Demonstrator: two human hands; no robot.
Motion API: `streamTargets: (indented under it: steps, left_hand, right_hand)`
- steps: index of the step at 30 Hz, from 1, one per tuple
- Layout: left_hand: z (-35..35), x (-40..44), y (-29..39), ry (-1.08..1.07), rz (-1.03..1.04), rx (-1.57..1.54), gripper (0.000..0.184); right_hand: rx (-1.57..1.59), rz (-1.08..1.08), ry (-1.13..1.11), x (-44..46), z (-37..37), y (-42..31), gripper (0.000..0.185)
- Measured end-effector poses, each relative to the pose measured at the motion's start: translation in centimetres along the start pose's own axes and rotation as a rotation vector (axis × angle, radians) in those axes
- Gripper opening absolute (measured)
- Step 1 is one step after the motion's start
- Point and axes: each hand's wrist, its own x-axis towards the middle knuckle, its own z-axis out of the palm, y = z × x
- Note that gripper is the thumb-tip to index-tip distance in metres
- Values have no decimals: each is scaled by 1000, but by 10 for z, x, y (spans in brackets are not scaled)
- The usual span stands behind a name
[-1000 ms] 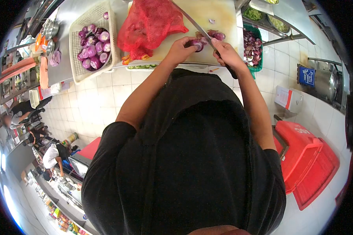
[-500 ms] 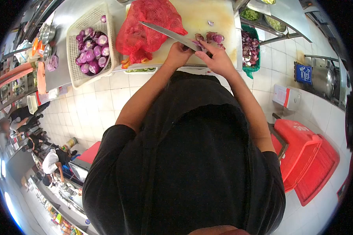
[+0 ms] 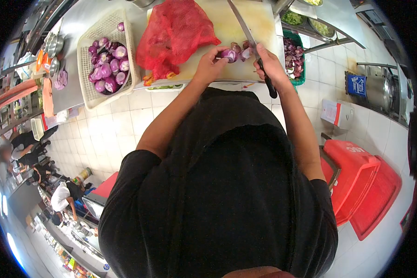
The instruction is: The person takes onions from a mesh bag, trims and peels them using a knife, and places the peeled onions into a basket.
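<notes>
My left hand (image 3: pixel 210 66) pinches a red onion (image 3: pixel 229 56) above the cutting board (image 3: pixel 238 34). My right hand (image 3: pixel 272 68) is closed around the black handle of a knife (image 3: pixel 243 25), its long blade pointing away from me and slightly left. Between my hands, purple onion skins (image 3: pixel 246 52) lie on the board; some are partly covered. A red mesh bag (image 3: pixel 176 34) rests on the board, left of and beyond my left hand, with contents I cannot make out.
Peeled red onions (image 3: pixel 105 70) fill part of a white plastic basket (image 3: pixel 84 60) on the left. A green crate (image 3: pixel 303 76) of onion scraps stands at the right. Beyond it are trays of chopped greens (image 3: pixel 293 17). A red bin (image 3: pixel 356 180) is behind my right arm.
The knife has swung from pointing left to pointing away, as my right hand moved right, apart from my left. The onion now shows in my left fingers.
</notes>
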Motion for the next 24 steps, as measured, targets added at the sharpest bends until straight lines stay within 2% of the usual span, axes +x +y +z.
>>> streamTargets:
  steps: [5,10,12,14,15,16,21,24]
  left_hand:
    - [-4,2,-11,71,49,-45,35]
    - [-33,-8,-2,228,-47,-102,37]
    - [-46,-13,-11,264,-41,-94,39]
    - [-51,-18,-15,268,-47,-105,39]
    - [-50,-20,-16,257,-35,-189,38]
    - [-49,-21,-15,245,-42,-172,38]
    - [-51,-25,-8,199,-73,-97,38]
    - [-56,-28,-8,170,-58,-119,39]
  right_hand:
    - [-91,-212,116,-10,7,-12,45]
    - [-245,-112,-53,-52,-28,13,32]
    - [-279,79,-112,-82,-27,13,33]
    - [-315,102,-120,-89,-23,37,33]
    - [-338,-47,-126,-76,-27,71,35]
    - [-321,-12,-122,-72,-23,74,36]
    - [-109,115,32,-63,-24,62,37]
    - [-4,72,174,-54,-51,59,38]
